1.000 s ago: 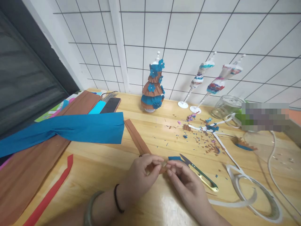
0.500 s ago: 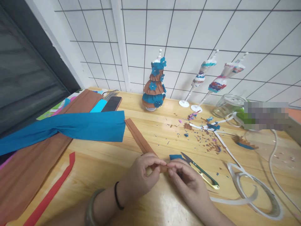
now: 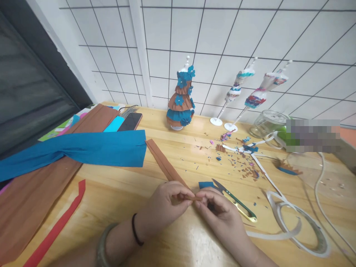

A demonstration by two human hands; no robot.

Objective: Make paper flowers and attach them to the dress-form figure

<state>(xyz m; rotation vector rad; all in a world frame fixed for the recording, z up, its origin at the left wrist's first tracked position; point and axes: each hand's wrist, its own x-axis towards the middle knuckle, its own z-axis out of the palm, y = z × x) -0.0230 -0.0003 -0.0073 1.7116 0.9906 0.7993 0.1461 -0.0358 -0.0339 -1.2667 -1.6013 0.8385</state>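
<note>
A long brown crepe paper strip (image 3: 166, 163) runs from the middle of the table down to my hands. My left hand (image 3: 168, 207) pinches its near end between thumb and fingers. Close against it, my right hand (image 3: 222, 218) pinches the same end, which looks narrow and folded between the fingertips. Green-and-yellow thread snips (image 3: 236, 202) lie beside my right hand, partly behind it. A small blue paper piece (image 3: 205, 184) sits by the blade tips.
Blue crepe paper (image 3: 111, 148) lies over wide brown crepe paper (image 3: 50, 196) at left, near a red strip (image 3: 58, 226) and a phone (image 3: 130, 121). A decorated dress form (image 3: 180, 100) stands at the back. White tape (image 3: 319, 230) and paper scraps (image 3: 250, 167) spread at right.
The brown strip's end has turned between my fingers and now lies flatter, more of it showing across both fingertips. The whole view has shifted slightly.
</note>
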